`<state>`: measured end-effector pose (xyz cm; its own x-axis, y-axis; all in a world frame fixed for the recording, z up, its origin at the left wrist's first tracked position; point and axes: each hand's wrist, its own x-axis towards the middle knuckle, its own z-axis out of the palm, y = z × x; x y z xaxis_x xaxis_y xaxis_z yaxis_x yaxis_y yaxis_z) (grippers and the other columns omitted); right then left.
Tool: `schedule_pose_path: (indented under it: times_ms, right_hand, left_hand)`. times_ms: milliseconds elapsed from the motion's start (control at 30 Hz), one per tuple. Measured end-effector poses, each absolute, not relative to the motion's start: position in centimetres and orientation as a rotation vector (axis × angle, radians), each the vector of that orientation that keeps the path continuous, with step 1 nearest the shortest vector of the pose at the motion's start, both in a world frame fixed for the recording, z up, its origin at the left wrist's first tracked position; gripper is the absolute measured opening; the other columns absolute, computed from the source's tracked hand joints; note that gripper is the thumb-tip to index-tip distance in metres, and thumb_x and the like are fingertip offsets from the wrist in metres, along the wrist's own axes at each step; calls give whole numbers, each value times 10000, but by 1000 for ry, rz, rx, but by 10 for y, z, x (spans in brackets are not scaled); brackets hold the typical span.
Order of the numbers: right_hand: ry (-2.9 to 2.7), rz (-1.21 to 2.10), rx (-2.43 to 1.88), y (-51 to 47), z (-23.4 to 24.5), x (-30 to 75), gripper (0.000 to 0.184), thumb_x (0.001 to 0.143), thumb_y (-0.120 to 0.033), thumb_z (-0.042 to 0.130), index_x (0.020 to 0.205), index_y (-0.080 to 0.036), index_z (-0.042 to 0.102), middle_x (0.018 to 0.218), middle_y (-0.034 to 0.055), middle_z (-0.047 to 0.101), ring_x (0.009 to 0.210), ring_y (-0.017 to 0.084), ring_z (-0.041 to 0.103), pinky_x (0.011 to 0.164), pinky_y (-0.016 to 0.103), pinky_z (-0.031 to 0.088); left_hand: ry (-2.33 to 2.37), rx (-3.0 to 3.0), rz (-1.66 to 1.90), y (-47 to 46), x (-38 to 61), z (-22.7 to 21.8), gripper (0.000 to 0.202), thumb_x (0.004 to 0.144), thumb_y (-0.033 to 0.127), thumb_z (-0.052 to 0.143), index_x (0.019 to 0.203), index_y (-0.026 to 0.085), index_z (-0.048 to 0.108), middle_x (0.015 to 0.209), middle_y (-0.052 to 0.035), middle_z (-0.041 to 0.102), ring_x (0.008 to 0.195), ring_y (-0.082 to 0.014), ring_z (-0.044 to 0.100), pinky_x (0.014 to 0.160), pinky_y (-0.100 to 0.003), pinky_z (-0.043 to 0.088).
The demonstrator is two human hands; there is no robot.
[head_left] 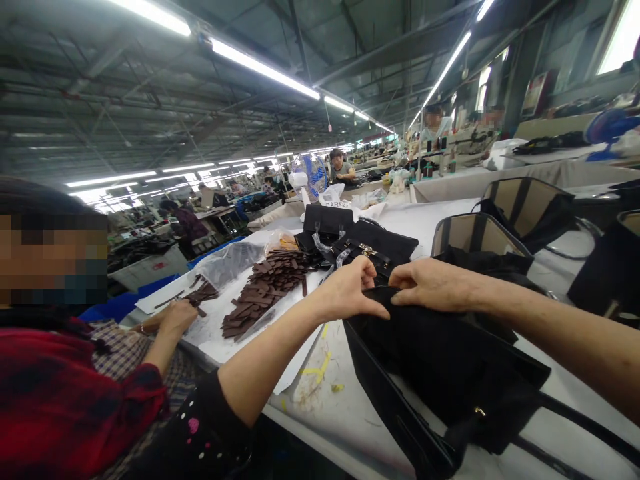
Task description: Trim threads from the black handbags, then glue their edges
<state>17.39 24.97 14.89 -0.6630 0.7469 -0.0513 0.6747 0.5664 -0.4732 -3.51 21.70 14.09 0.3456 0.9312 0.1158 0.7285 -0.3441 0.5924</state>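
Note:
A black handbag lies on the table in front of me, its far edge raised between my hands. My left hand is at the upper left corner of that edge, thumb and fingers closed on the fabric. Close beside it, my right hand pinches the same edge with thumb and fingertips. Black straps trail from the bag to the right, and a small gold-coloured metal piece shows on its near side. The bag's inside is hidden from me.
Left of my hands lies a heap of brown strips. Finished-looking black handbags with metal clasps lie beyond. More black bags with beige panels stand at right. A co-worker's hand handles strips at left. A blue fan stands behind.

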Motion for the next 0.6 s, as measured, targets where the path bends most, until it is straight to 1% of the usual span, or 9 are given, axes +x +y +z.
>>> schedule_pose_path:
  times_ms: [33, 100, 167, 267, 467, 600]
  right_hand:
    - [-2636, 687, -1212, 251, 148, 172, 142, 786, -327, 622, 842, -204, 663, 712, -10, 637, 669, 158, 569, 585, 253, 380]
    - [-2630, 675, -1218, 251, 147, 168, 96, 789, -275, 607, 785, -202, 669, 688, -11, 637, 666, 154, 572, 592, 248, 385]
    - [-2626, 665, -1217, 251, 145, 167, 84, 784, -263, 614, 775, -205, 673, 685, -13, 644, 662, 155, 578, 586, 246, 384]
    - [-2610, 633, -1231, 251, 143, 168, 79, 784, -253, 609, 762, -204, 666, 681, -7, 652, 654, 160, 586, 581, 253, 378]
    - [-2586, 585, -1242, 248, 142, 168, 84, 775, -254, 603, 713, -210, 638, 660, -9, 640, 643, 162, 584, 585, 261, 370]
    - [-2573, 595, -1227, 249, 142, 164, 123, 789, -319, 618, 746, -214, 663, 675, -15, 639, 649, 158, 583, 589, 259, 377]
  left_hand:
    - [1453, 2101, 620, 216, -40, 139, 560, 507, 258, 892, 929, 183, 533, 824, 23, 613, 746, -143, 566, 642, -248, 441]
    - [1451, 1937, 615, 215, -49, 136, 434, 538, 152, 819, 873, 174, 544, 758, 40, 599, 686, -118, 549, 609, -229, 425]
    - [1423, 1784, 624, 216, -57, 134, 320, 559, 122, 766, 793, 164, 552, 691, 48, 595, 620, -97, 531, 576, -214, 404]
    - [1386, 1650, 660, 218, -64, 131, 276, 550, 157, 781, 741, 149, 582, 673, 34, 626, 597, -91, 546, 576, -214, 410]
    - [1381, 1647, 730, 220, -65, 128, 281, 538, 205, 819, 751, 147, 645, 669, 19, 666, 606, -107, 587, 586, -219, 436]
    - [1459, 1730, 675, 216, -60, 130, 231, 613, 311, 801, 750, 143, 722, 679, -5, 689, 620, -131, 595, 594, -236, 453]
